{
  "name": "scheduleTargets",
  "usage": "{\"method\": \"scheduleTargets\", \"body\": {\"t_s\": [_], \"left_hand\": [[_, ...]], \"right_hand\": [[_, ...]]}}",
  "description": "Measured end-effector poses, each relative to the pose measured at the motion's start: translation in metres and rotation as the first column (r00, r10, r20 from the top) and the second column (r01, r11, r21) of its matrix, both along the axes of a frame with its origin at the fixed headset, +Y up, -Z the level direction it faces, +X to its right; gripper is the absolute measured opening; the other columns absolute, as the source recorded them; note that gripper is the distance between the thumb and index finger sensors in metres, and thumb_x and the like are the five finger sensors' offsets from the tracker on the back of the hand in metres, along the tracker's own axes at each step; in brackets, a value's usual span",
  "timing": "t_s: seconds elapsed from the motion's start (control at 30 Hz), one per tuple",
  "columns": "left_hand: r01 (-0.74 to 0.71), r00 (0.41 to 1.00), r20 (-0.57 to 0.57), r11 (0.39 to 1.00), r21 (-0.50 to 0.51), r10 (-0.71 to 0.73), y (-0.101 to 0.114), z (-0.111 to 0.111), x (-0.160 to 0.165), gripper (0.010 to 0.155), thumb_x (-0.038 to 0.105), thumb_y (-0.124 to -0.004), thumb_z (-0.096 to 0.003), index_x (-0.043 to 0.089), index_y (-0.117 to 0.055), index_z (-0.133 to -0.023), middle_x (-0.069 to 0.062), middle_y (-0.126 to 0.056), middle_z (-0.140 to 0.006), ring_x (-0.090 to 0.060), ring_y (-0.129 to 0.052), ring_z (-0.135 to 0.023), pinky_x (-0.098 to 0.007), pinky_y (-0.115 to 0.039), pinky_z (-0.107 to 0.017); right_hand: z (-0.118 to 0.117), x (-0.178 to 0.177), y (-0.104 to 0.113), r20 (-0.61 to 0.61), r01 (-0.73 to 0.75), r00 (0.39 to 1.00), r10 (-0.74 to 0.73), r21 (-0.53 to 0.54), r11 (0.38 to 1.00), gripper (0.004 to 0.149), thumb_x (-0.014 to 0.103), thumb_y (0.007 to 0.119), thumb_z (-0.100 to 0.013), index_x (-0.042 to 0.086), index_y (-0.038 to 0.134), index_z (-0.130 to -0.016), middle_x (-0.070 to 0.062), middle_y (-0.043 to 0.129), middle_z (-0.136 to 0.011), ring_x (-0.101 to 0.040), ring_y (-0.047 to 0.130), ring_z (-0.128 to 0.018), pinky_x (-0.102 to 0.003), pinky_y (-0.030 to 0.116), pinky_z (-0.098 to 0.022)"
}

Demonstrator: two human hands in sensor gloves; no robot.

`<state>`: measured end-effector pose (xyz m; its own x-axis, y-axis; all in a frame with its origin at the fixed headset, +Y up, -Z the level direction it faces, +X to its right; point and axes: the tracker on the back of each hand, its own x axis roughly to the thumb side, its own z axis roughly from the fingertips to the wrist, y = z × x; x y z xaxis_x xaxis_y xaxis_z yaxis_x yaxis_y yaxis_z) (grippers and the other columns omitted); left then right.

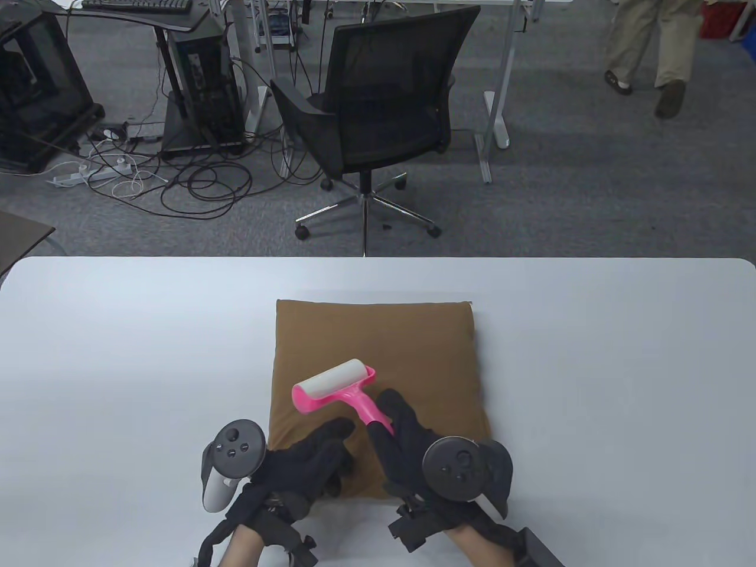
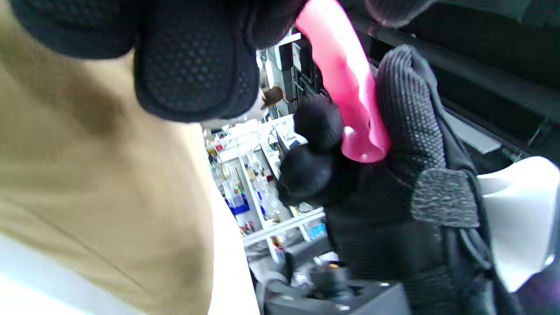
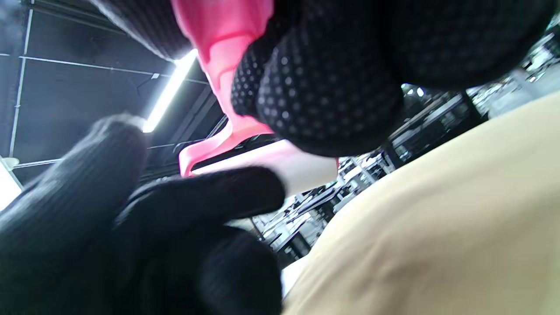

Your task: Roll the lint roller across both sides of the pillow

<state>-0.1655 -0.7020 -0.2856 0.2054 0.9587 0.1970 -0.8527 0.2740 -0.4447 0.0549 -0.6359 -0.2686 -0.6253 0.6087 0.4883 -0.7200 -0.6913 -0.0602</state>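
The brown pillow (image 1: 372, 378) lies flat on the white table (image 1: 118, 366), near its front edge. The right hand (image 1: 413, 446) has its fingers wrapped around the pink handle of the lint roller (image 1: 339, 387), the grip tight on it, and the white roll sits over the pillow's middle, angled to the left. The left hand (image 1: 307, 460) rests on the pillow's near edge, just beside the right, fingers loosely bent and holding nothing. An office chair (image 1: 378, 112) stands beyond the table.

Matt brown cloth pillow (image 1: 378, 354), glossy pink plastic lint roller (image 1: 336, 387), smooth white table (image 1: 118, 354).
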Motion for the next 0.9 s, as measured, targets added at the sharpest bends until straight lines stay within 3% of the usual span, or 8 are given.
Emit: {"method": "scheduleTargets", "body": {"t_s": [0.13, 0.3, 0.43, 0.63, 0.7, 0.77, 0.83, 0.9], "left_hand": [[-0.157, 0.987, -0.051, 0.987, -0.042, 0.155, -0.005, -0.003, -0.006, 0.080, 0.062, -0.052, -0.0526, 0.006, -0.046, -0.110, -0.020, -0.080, -0.092, -0.034, -0.092, -0.062, -0.056, -0.073, -0.048], [-0.093, 0.985, -0.143, 0.996, 0.004, 0.093, -0.006, -0.004, -0.015, 0.080, 0.063, -0.055, -0.0532, 0.005, -0.049, -0.107, -0.019, -0.073, -0.099, -0.037, -0.087, -0.075, -0.060, -0.069, -0.056], [-0.114, 0.982, -0.155, 0.993, -0.031, 0.108, -0.008, -0.005, -0.014, 0.080, 0.062, -0.066, -0.0524, 0.004, -0.048, -0.105, -0.018, -0.072, -0.099, -0.036, -0.087, -0.075, -0.062, -0.067, -0.058], [-0.118, 0.984, -0.141, 0.990, -0.075, 0.107, -0.006, -0.006, -0.017, 0.073, 0.053, -0.075, -0.0512, 0.002, -0.057, -0.100, -0.019, -0.079, -0.093, -0.037, -0.092, -0.070, -0.065, -0.066, -0.057], [-0.122, 0.984, -0.141, 0.989, -0.079, 0.110, -0.003, -0.005, -0.021, 0.069, 0.049, -0.074, -0.0522, 0.001, -0.057, -0.099, -0.019, -0.082, -0.091, -0.035, -0.096, -0.067, -0.065, -0.068, -0.057], [-0.136, 0.976, -0.178, 0.989, -0.064, 0.122, -0.001, -0.005, -0.028, 0.067, 0.047, -0.074, -0.0518, -0.003, -0.063, -0.095, -0.018, -0.094, -0.079, -0.033, -0.106, -0.055, -0.062, -0.075, -0.053], [-0.160, 0.968, -0.202, 0.986, -0.050, 0.147, 0.000, -0.006, -0.037, 0.067, 0.046, -0.075, -0.0512, -0.006, -0.066, -0.092, -0.016, -0.099, -0.072, -0.031, -0.110, -0.045, -0.060, -0.080, -0.048], [-0.172, 0.959, -0.236, 0.984, -0.039, 0.158, 0.000, -0.008, -0.048, 0.067, 0.046, -0.074, -0.0515, -0.007, -0.066, -0.092, -0.015, -0.100, -0.070, -0.030, -0.109, -0.043, -0.059, -0.080, -0.047]], "right_hand": [[0.001, -0.017, -0.008, -0.091, 0.006, 0.996, -0.008, -0.025, 1.000, 0.056, 0.042, 0.056, -0.062, 0.005, 0.053, -0.104, -0.010, 0.098, -0.060, -0.020, 0.102, -0.029, -0.044, 0.087, -0.024], [-0.002, -0.026, -0.020, -0.169, 0.018, 0.985, -0.033, -0.089, 0.996, 0.056, 0.040, 0.057, -0.062, 0.010, 0.051, -0.109, -0.016, 0.095, -0.072, -0.022, 0.103, -0.035, -0.046, 0.087, -0.027], [-0.002, -0.026, -0.025, -0.212, -0.006, 0.977, -0.025, -0.145, 0.989, 0.056, 0.039, 0.058, -0.062, 0.014, 0.048, -0.111, -0.021, 0.093, -0.080, -0.026, 0.103, -0.039, -0.049, 0.086, -0.029], [0.000, -0.022, -0.024, -0.235, -0.092, 0.971, 0.050, -0.172, 0.981, 0.059, 0.045, 0.058, -0.062, 0.014, 0.050, -0.112, -0.022, 0.093, -0.079, -0.029, 0.102, -0.041, -0.051, 0.084, -0.031], [0.001, -0.017, -0.021, -0.198, -0.100, 0.977, 0.074, -0.126, 0.987, 0.060, 0.046, 0.058, -0.062, 0.013, 0.052, -0.111, -0.021, 0.093, -0.079, -0.030, 0.102, -0.041, -0.051, 0.084, -0.031], [-0.001, -0.009, -0.018, -0.131, -0.116, 0.986, 0.107, -0.068, 0.991, 0.060, 0.046, 0.059, -0.061, 0.011, 0.055, -0.110, -0.023, 0.089, -0.084, -0.036, 0.098, -0.058, -0.053, 0.083, -0.034], [-0.006, 0.006, -0.015, -0.012, -0.208, 0.978, 0.209, 0.019, 0.978, 0.060, 0.046, 0.060, -0.061, 0.012, 0.055, -0.110, -0.024, 0.081, -0.093, -0.040, 0.090, -0.071, -0.056, 0.080, -0.042], [-0.015, 0.027, -0.017, 0.138, -0.365, 0.924, 0.356, 0.043, 0.930, 0.063, 0.048, 0.062, -0.060, 0.013, 0.051, -0.111, -0.026, 0.071, -0.101, -0.044, 0.080, -0.082, -0.061, 0.073, -0.051]]}}
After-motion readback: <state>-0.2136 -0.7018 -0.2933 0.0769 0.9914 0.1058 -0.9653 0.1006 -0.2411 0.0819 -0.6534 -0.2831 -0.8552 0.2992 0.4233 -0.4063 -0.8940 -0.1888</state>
